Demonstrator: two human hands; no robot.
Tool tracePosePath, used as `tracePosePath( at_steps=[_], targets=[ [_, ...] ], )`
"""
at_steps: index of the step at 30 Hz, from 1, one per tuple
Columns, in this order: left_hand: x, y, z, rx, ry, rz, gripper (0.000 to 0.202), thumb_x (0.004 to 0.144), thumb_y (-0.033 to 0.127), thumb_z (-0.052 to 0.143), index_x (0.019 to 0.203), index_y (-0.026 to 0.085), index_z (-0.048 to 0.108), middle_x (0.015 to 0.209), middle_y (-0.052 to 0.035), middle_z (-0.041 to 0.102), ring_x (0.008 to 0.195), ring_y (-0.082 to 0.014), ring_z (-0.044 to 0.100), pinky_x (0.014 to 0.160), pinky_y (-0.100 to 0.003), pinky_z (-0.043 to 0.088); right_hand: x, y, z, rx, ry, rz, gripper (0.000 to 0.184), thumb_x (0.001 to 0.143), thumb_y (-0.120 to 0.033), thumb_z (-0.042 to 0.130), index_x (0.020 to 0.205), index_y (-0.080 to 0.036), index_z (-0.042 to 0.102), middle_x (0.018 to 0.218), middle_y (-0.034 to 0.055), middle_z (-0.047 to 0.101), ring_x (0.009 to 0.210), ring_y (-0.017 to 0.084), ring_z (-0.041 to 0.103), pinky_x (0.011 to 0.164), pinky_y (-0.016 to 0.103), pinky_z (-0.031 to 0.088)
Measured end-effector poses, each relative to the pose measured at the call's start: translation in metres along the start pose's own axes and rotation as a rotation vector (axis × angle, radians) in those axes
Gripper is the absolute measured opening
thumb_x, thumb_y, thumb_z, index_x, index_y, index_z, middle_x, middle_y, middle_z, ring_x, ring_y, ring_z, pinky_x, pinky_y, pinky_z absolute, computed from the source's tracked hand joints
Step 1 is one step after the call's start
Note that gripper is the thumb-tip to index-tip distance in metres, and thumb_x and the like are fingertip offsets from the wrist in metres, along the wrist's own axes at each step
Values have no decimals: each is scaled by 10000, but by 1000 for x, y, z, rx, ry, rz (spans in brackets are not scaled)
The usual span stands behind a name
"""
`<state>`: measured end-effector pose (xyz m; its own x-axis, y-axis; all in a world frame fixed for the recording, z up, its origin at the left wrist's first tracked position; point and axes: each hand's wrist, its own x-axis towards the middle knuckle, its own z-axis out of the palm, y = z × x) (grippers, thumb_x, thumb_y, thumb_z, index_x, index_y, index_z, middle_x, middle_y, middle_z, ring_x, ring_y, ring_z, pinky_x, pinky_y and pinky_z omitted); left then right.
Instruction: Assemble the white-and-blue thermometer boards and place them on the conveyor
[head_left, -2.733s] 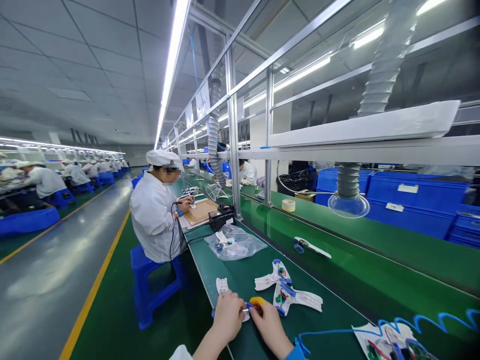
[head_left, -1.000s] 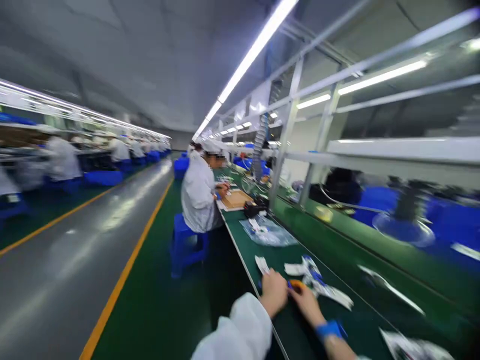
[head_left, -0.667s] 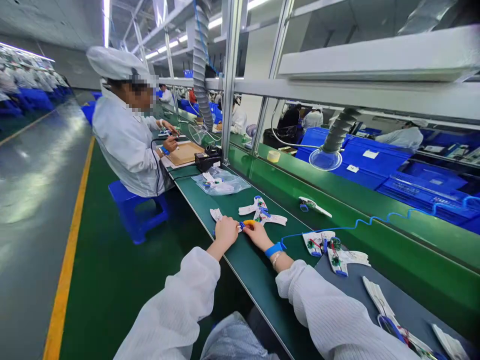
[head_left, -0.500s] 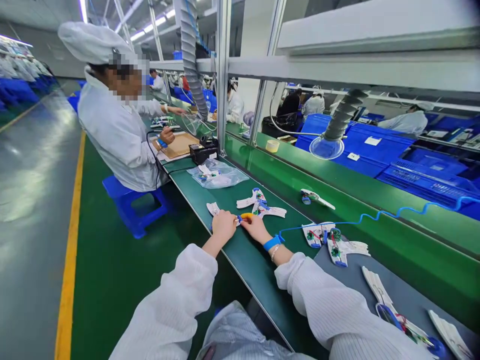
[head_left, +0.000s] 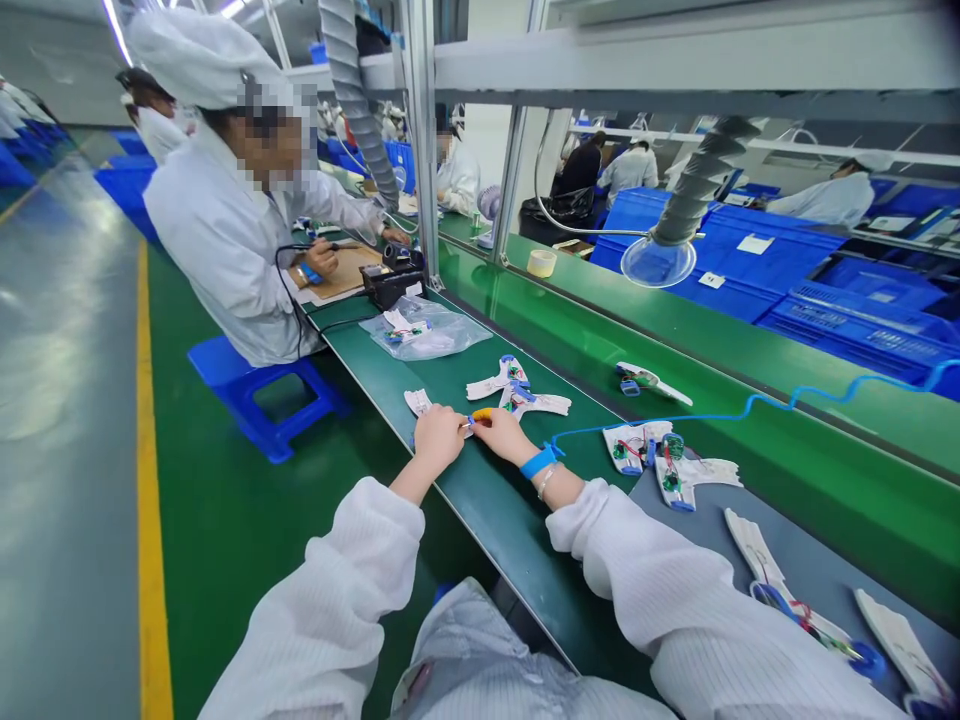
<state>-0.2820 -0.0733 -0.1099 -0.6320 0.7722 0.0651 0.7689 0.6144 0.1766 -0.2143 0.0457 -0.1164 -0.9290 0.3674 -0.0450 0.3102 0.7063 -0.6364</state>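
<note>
My left hand [head_left: 439, 437] is closed around a white plastic housing half [head_left: 418, 402], whose end sticks out past the fingers toward the far left. Close beside it, my right hand [head_left: 504, 436] pinches a small yellow-orange piece [head_left: 482, 414] against a blue part at the fingertips. Most of what lies between the hands is hidden by the fingers. Just beyond them, white housings with green circuit boards [head_left: 517, 390] lie on the green bench mat [head_left: 480, 510]. A blue wrist strap [head_left: 541, 461] with a coiled cord circles my right wrist.
More wired housings [head_left: 694, 470] lie to the right, and a further assembly [head_left: 651, 382] rests on the green belt [head_left: 570, 330]. A clear bag [head_left: 431, 335] holds parts. A co-worker [head_left: 225, 200] sits at the far left. An extraction hose [head_left: 705, 185] hangs over the bench.
The assembly on the belt has slid right and turned slightly. My view has shifted a little. The co-worker's far hand has drawn lower. Both my hands keep their hold at the same spot.
</note>
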Motion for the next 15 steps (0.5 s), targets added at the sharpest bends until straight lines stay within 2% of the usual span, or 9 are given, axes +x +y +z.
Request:
tracePosePath(
  at_steps=[2,6,15],
  targets=[
    [0,-1,-1,-1,6,3,245,836,321,450,902,271,680,868,-43,645,921,-222,521,745,-317,400,6,-3,-4,-33,-55,34,118,816,-207,566,801,-108,629,737,21,630,689,123,578,684,272,456],
    [0,-1,-1,-5,10,9,258,840,320,437,919,275,679,859,-45,639,911,-225,515,722,-309,389,16,-6,-12,-73,-168,92,226,838,-310,567,742,-110,608,698,-2,608,664,117,579,664,279,473],
    [0,-4,5,-14,25,22,269,841,308,430,947,264,673,857,-46,624,902,-222,495,711,-311,391,32,-14,-30,-57,-351,155,195,762,-244,595,734,-67,672,649,66,675,562,113,593,496,170,401]
  ],
)
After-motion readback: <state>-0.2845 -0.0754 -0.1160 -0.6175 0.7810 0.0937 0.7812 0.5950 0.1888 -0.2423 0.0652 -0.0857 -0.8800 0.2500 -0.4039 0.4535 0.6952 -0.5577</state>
